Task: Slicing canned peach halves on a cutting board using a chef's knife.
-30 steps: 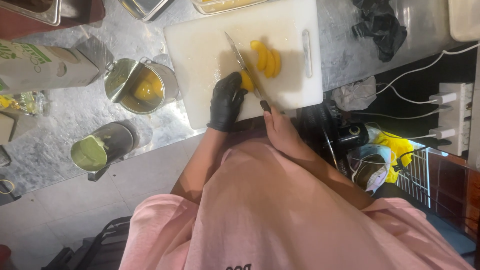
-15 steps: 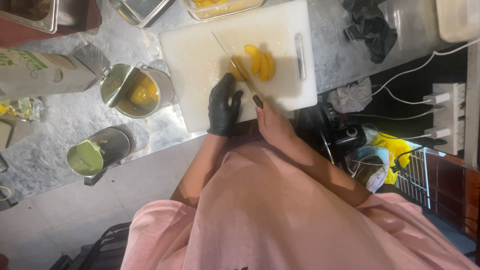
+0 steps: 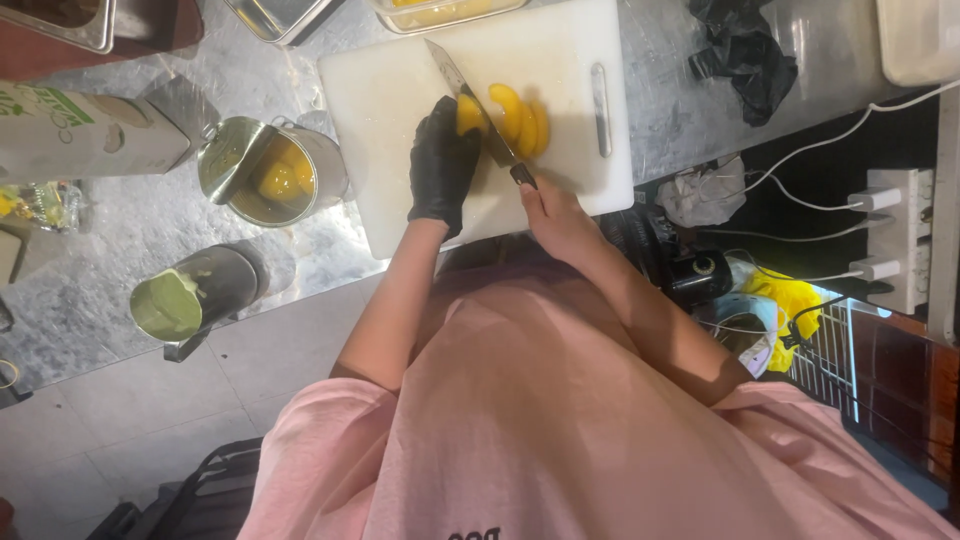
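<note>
On a white cutting board (image 3: pixel 390 110) lie yellow fruit slices (image 3: pixel 520 118). My left hand (image 3: pixel 440 165), in a black glove, presses down on a yellow fruit piece (image 3: pixel 468 112) beside the blade. My bare right hand (image 3: pixel 558 215) grips the dark handle of a kitchen knife (image 3: pixel 470 100), whose blade runs diagonally across the board between the held piece and the cut slices.
An open tin can (image 3: pixel 270 175) holding yellow fruit halves stands left of the board. A metal cup of green paste (image 3: pixel 180 298) sits near the counter's front edge. A carton (image 3: pixel 90 135) lies at the far left. A crumpled black bag (image 3: pixel 745 50), cables and a power strip (image 3: pixel 900 240) are at the right.
The view shifted slightly. My gloved left hand has moved up the board onto the fruit piece, and the knife blade now sits against it.
</note>
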